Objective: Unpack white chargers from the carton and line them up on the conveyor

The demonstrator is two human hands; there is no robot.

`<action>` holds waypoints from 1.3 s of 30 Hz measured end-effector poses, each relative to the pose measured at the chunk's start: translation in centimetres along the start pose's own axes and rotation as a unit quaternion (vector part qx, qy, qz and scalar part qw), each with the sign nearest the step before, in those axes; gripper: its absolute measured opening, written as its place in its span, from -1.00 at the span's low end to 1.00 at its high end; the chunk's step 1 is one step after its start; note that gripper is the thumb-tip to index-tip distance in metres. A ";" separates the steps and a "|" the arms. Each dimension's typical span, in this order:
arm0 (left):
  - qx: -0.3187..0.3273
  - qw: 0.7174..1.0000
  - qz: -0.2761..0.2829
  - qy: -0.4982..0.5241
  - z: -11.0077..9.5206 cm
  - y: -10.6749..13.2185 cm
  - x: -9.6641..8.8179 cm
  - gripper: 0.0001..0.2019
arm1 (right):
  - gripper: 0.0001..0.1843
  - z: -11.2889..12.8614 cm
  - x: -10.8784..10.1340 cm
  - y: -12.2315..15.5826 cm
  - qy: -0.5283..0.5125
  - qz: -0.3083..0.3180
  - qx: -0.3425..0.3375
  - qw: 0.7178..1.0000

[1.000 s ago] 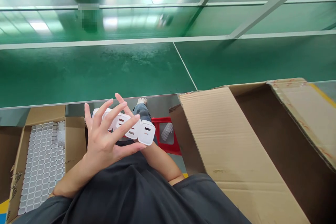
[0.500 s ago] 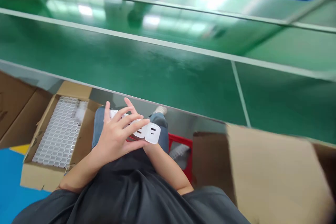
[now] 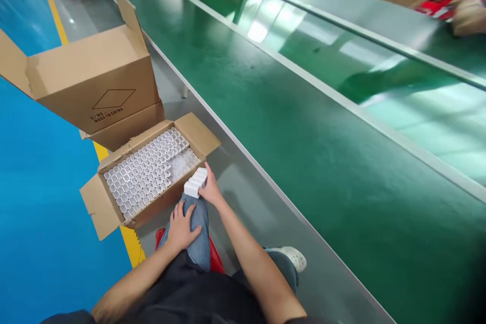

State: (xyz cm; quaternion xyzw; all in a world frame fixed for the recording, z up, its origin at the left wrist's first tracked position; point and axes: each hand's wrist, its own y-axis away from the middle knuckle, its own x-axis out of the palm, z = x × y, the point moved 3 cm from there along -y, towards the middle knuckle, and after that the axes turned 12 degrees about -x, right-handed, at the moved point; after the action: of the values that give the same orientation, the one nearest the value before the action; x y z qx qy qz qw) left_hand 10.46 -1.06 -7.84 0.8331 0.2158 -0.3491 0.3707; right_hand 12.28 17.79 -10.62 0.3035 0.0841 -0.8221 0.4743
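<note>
My right hand (image 3: 211,191) is closed around a short row of white USB chargers (image 3: 193,185), holding them above my knee beside an open carton (image 3: 157,206). Rows of white chargers (image 3: 138,174) fill most of that carton. A lower patch at its right end shows clear plastic-looking pieces (image 3: 184,162). On my thigh lies my left hand (image 3: 183,228), fingers spread and nothing in it. The ports of the held chargers do not show from this side.
A large cardboard box (image 3: 114,73) with raised flaps stands behind the carton. The long green-topped bench (image 3: 258,106) runs diagonally along my right. Under me is a red stool (image 3: 215,258). Another person's hand (image 3: 471,12) shows blurred at the upper right.
The view has turned left toward the carton. My left hand has come off the row of chargers and dropped to my thigh, while my right hand has carried the row over to the carton's side.
</note>
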 end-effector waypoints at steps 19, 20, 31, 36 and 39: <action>-0.112 0.992 0.056 0.012 4.2 -1.8 1.5 -0.33 | 0.39 -3.8 13.9 -21.3 0.217 0.145 0.102 0.960; -0.111 0.992 0.056 0.013 4.2 -1.8 1.4 -0.34 | 0.39 -3.8 13.7 -21.2 0.210 0.148 0.100 0.961; -0.006 0.999 -0.030 0.023 4.0 -4.4 1.0 -0.41 | -0.51 -1.4 4.7 -8.5 0.062 0.129 -0.005 0.990; 0.122 0.992 -0.017 -0.024 1.5 -5.7 1.2 -0.35 | -0.52 0.5 -3.7 5.5 0.025 0.005 0.006 1.000; 0.168 0.984 -0.035 -0.051 0.1 -6.6 2.1 -0.26 | -0.50 4.5 -10.4 18.7 0.059 -0.121 -0.020 0.991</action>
State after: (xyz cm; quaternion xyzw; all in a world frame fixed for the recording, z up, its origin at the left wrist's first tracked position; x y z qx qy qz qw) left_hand 7.74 3.30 -12.56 0.8566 0.1641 -0.4351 0.2239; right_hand 29.71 13.44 1.83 0.3293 0.1648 -0.8524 0.3712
